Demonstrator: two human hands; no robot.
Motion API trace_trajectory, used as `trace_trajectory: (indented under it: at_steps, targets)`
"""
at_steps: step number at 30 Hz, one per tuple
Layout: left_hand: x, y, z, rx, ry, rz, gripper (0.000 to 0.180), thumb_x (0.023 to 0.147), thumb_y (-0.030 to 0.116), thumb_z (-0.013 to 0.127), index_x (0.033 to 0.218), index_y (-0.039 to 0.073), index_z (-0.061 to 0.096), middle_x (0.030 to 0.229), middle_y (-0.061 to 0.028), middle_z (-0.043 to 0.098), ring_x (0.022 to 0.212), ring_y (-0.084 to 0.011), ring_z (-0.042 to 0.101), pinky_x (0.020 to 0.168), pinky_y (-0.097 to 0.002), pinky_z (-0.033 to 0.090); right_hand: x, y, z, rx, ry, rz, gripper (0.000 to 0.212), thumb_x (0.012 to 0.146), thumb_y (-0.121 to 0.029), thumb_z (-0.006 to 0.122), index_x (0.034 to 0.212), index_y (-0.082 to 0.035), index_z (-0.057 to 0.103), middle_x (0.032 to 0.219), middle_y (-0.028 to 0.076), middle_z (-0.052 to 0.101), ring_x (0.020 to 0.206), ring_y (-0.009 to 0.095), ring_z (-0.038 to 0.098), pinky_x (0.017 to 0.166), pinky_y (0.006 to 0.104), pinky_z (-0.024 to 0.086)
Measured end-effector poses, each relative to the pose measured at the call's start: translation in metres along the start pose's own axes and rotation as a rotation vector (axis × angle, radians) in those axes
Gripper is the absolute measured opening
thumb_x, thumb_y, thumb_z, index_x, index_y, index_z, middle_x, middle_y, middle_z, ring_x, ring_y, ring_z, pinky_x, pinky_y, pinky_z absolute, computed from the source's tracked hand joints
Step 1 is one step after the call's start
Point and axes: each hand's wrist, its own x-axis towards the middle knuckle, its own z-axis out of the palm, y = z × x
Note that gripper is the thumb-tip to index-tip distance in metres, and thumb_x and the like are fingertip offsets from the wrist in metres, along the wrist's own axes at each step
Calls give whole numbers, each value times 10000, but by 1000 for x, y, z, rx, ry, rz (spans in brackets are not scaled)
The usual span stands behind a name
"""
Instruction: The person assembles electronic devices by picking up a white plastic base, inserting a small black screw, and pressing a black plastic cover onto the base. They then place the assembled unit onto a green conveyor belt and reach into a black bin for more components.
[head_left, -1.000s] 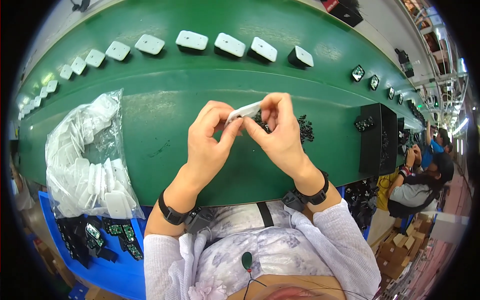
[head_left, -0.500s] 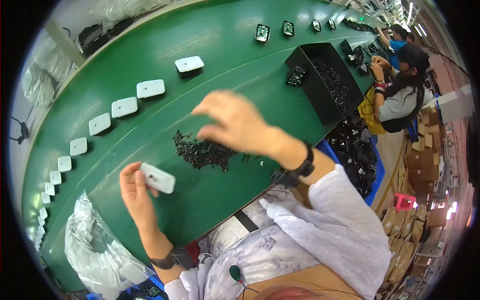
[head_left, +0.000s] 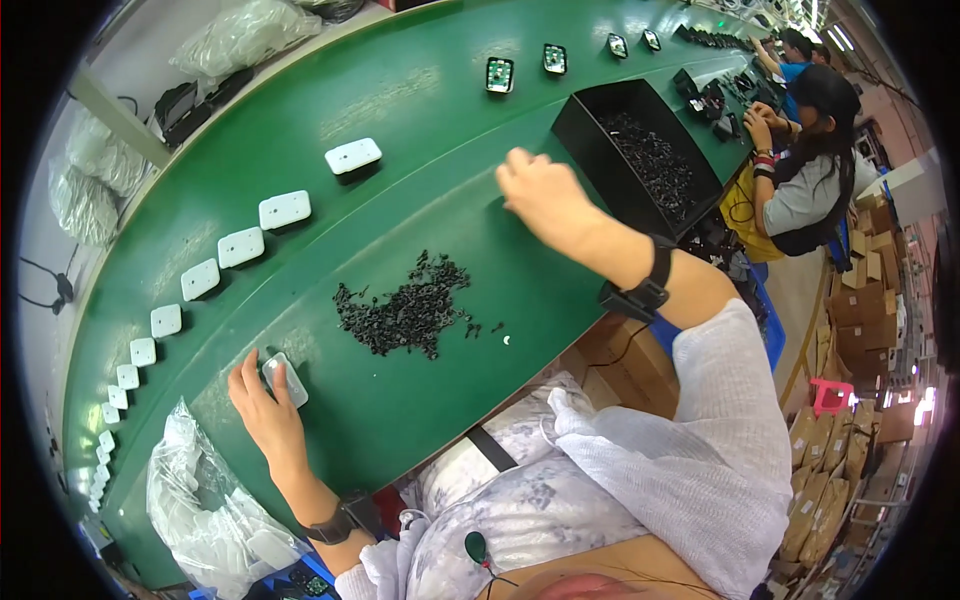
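Just above the bench at the lower left, my left hand (head_left: 268, 415) has its thumb over a small white plastic cover (head_left: 292, 383). Its fingers lie along the cover's left side in a loose grip. My right hand (head_left: 550, 200) reaches over the green bench, left of a black box (head_left: 645, 160), with its fingers curled downward. Whatever is under those fingers is hidden. Between my hands lies a loose pile of tiny black parts (head_left: 405, 308), apparently screws.
White covers (head_left: 285, 210) form a curved row along the left. Black housings with green circuit boards (head_left: 499, 75) stand at the back. A clear plastic bag (head_left: 210, 510) sits at the lower left. At the right, a co-worker (head_left: 815, 160) handles parts beside a blue bin (head_left: 768, 320).
My right hand has swung right and away from the pile toward the black box. The black housing beside that box no longer shows. My left hand has lowered and turned the white cover.
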Motion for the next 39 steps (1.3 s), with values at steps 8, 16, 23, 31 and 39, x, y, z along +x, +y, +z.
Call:
trace_trajectory:
  at_steps: [8,16,23,31,39]
  targets:
    - [-26,12,0,286,18,-10,594,819,252,678,1297,0,432,1147,-182,500,1048,-365,468,893,-452,393,-6,22,-18,374,-87,-197,557,688,-104,750,1210,-142,561,1307,84,489,1211,281,456,973,404,410]
    - [-41,-7,-13,-76,5,45,553,732,-18,663,1261,46,514,1129,-156,561,1067,-342,505,923,-415,398,-13,39,1,629,-123,4,453,734,15,684,1163,-43,553,1115,138,594,1096,310,542,909,365,449]
    - [-43,-7,-8,-240,-4,79,528,724,-29,663,1230,68,549,1153,-139,580,1092,-331,522,935,-393,401,6,-73,-70,1073,71,-202,367,762,-73,721,1111,-18,621,1066,126,647,950,256,618,833,330,482]
    - [-57,-14,-19,-515,100,-12,508,776,-146,483,1239,52,552,1273,-117,562,1188,-295,518,990,-370,420,38,-214,-93,1064,115,-705,386,754,-138,715,1118,-55,614,1048,90,631,953,278,582,805,360,497]
    - [-64,-24,-11,-292,48,68,453,815,-65,438,1219,69,592,1275,-74,580,1206,-264,524,982,-389,420,40,-235,-92,925,65,-761,391,731,-118,716,1102,-48,613,1035,76,621,924,250,581,783,346,506]
